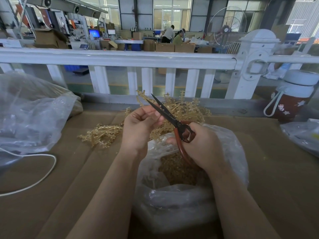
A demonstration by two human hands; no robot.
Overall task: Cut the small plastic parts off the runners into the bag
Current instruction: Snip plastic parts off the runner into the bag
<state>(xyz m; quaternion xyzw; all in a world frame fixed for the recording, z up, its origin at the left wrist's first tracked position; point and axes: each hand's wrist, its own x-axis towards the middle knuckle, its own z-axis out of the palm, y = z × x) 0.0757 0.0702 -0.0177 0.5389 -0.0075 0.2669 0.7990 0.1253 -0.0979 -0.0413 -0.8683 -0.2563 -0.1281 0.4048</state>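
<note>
My right hand (200, 144) grips the red handles of black-bladed scissors (165, 112), blades nearly closed and pointing up-left. My left hand (138, 126) is raised beside the blades, its fingertips pinching a thin translucent runner (151, 113) that touches them. Under both hands stands an open clear plastic bag (172, 200) holding many small amber cut parts (177, 169). Amber runners with parts attached lie in a heap (186, 107) behind the hands, and a smaller pile (101, 134) lies to the left on the cardboard.
Brown cardboard (69, 187) covers the worktop. A big crumpled clear bag (29, 114) sits at left with a white cable (43, 175) looping out. A red bottle with a white cap (293, 97) and another clear bag (303, 135) stand at right. A white railing (120, 59) borders the far edge.
</note>
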